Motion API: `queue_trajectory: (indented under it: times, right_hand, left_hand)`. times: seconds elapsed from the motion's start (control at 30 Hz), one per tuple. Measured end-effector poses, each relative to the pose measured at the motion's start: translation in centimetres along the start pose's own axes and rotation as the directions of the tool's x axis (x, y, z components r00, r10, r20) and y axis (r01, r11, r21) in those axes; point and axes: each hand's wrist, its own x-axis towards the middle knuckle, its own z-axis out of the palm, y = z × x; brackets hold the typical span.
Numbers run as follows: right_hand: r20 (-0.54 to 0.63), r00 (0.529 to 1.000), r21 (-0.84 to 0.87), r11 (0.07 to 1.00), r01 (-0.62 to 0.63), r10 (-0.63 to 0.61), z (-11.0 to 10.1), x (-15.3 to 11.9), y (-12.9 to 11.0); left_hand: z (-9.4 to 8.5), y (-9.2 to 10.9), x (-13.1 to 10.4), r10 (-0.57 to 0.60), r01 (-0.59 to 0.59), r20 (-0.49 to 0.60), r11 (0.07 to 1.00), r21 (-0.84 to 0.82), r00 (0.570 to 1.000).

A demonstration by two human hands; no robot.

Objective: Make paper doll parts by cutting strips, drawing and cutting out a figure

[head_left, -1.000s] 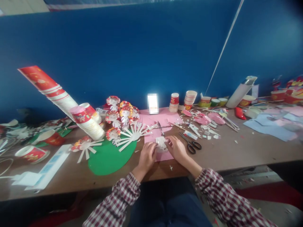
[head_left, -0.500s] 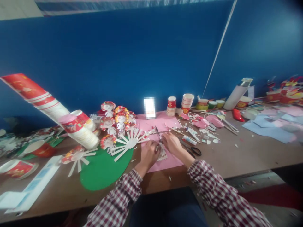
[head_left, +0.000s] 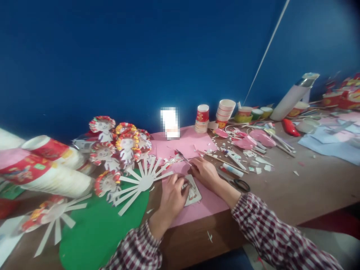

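- Centrally, a small card (head_left: 195, 195) lies partly under the curled left hand (head_left: 173, 194).
- At the fingertips of the right hand (head_left: 207, 172), a slim tool (head_left: 182, 156); I cannot tell whether either hand pinches.
- Steady left-hand pressure should keep the card flat.

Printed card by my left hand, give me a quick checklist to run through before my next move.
1. Left hand at the printed card: ok, fingers over its left part.
2. Pink sheet beneath the card: ok, it shows around the card's right side.
3. Card's picture fully visible: not ok, the left hand covers part.
4. Right hand at the thin dark tool: ok, fingertips are by its near end.
5. Firm grip on that tool: cannot tell, the contact is too small to judge.
6. Scissors fully in sight: not ok, the right wrist hides part of them.
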Motion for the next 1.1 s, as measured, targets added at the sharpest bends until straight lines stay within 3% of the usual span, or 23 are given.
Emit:
queue_trajectory:
  times: [0.1,0.4,0.53,0.67,0.83,1.1]
  right_hand:
    - [-0.005,1.000,-0.037,0.999,0.014,-0.015,0.4,0.2,-0.1]
    - [0.022,0.999,-0.150,0.988,0.045,-0.042,0.9,0.1,0.2]
    - [-0.040,0.997,-0.134,0.990,0.053,-0.059,1.0,0.0,0.4]
    - [-0.067,0.997,-0.102,0.994,0.034,-0.040,1.0,0.0,0.5]
    - [-0.039,0.997,-0.133,0.989,0.063,-0.068,1.1,0.0,0.4]
    - [0.012,0.998,-0.211,0.975,0.064,-0.063,1.3,0.1,0.1]
  left_hand:
    - [0.1,-0.2,-0.2,0.013,-0.013,0.005,1.000,-0.018,1.000]
    - [0.0,-0.5,-0.3,0.071,-0.068,-0.166,0.997,0.020,0.984]
    - [-0.4,0.0,-0.5,0.118,-0.110,-0.181,0.992,0.057,0.976]
    - [-0.8,0.1,-0.5,0.228,-0.224,-0.056,0.972,0.066,0.972]
    - [-1.6,-1.4,0.0,0.152,-0.158,0.081,0.985,0.067,0.985]
    - [-2.3,-2.0,0.1,0.205,-0.223,0.263,0.974,0.039,0.943]
